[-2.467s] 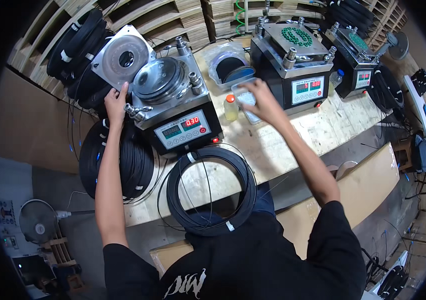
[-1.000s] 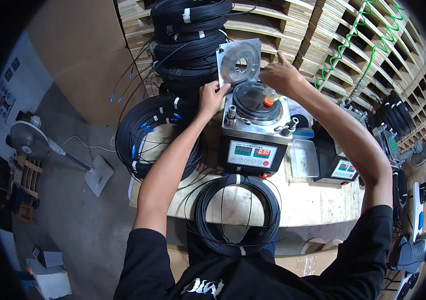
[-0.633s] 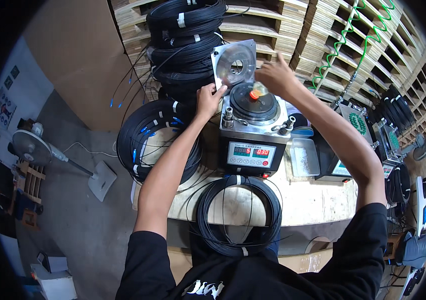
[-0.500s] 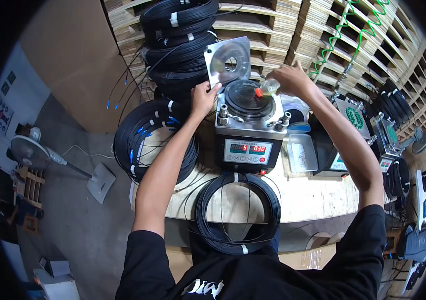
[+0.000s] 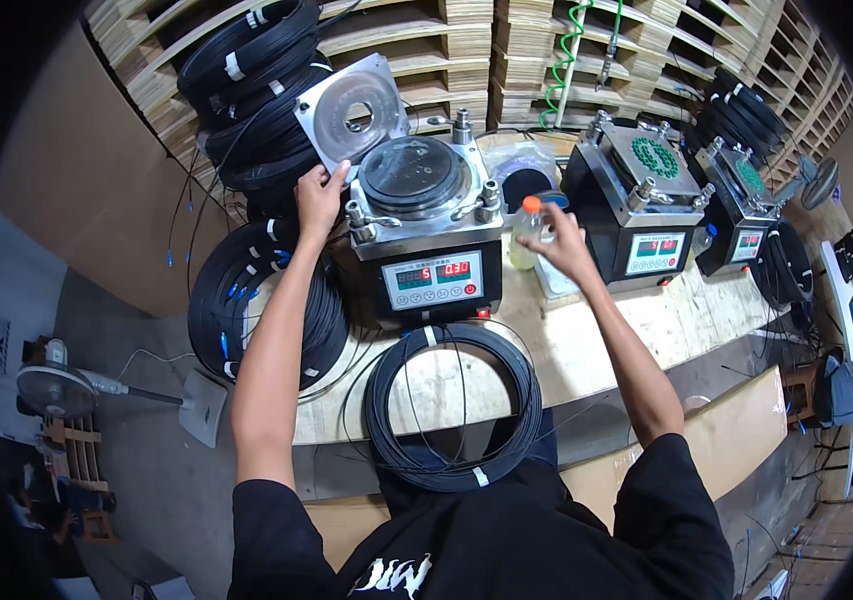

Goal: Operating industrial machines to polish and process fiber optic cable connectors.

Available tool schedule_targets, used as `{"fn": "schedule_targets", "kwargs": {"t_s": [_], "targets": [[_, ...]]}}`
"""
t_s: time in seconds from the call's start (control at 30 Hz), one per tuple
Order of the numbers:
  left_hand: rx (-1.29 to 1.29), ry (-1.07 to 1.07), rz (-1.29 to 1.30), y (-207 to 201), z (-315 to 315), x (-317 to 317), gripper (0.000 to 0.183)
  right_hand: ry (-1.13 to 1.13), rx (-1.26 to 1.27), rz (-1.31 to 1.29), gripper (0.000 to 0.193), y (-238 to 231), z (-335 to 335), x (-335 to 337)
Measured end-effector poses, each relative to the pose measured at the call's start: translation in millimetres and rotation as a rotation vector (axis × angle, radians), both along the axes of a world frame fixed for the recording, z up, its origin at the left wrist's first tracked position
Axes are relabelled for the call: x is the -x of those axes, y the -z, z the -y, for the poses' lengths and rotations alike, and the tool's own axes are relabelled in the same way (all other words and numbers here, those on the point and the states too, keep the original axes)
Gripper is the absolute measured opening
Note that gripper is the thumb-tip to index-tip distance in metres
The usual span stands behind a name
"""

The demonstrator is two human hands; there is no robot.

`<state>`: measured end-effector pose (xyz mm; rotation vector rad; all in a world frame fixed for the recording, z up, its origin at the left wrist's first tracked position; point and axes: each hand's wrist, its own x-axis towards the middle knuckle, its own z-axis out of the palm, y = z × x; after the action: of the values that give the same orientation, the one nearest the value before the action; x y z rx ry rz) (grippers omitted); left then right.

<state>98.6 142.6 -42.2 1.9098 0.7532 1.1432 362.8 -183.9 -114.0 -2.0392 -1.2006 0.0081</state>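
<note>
My left hand [image 5: 319, 203] is closed on the lower corner of a square metal lid [image 5: 323, 122] with a round hole, tilted up behind a polishing machine [image 5: 427, 240]. A dark round pad [image 5: 411, 172] lies exposed on top of the machine, its surface wet-looking. To the machine's right, a small clear bottle [image 5: 524, 252] with an orange-red cap and yellowish liquid stands upright. My right hand [image 5: 565, 248] has its thumb and curled fingers around the bottle's right side. Part of the bottle is hidden behind the thumb.
A coil of black cable [image 5: 379, 400] lies at the table's front edge, over my lap. More coils [image 5: 247, 100] are stacked at the left. Two similar machines [image 5: 637, 215] stand to the right, with a shallow plastic tray [image 5: 555, 282] beside the bottle. Wooden pallets [image 5: 427, 60] rise behind.
My right hand has brought the bottle from over the round pad down to the machine's right, turning it upright. My left hand stays at the lid. The view has turned rightward.
</note>
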Motion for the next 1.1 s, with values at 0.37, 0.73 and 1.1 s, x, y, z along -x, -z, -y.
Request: {"fn": "schedule_targets", "kwargs": {"t_s": [0.37, 0.73, 1.1], "targets": [[-0.012, 0.008, 0.031, 2.2, -4.5, -1.6, 0.033, 0.011, 0.295, 0.136, 0.075, 40.4, 22.0, 23.2], [-0.094, -0.038, 0.047, 4.4, -4.4, 6.4, 0.032, -0.422, -0.268, -0.091, 0.029, -170.5, -120.0, 17.3], [-0.265, 0.082, -0.184, -34.7, 9.3, 10.0, 0.029, -0.494, -0.087, -0.242, 0.061, -242.3, -275.8, 89.6]]}}
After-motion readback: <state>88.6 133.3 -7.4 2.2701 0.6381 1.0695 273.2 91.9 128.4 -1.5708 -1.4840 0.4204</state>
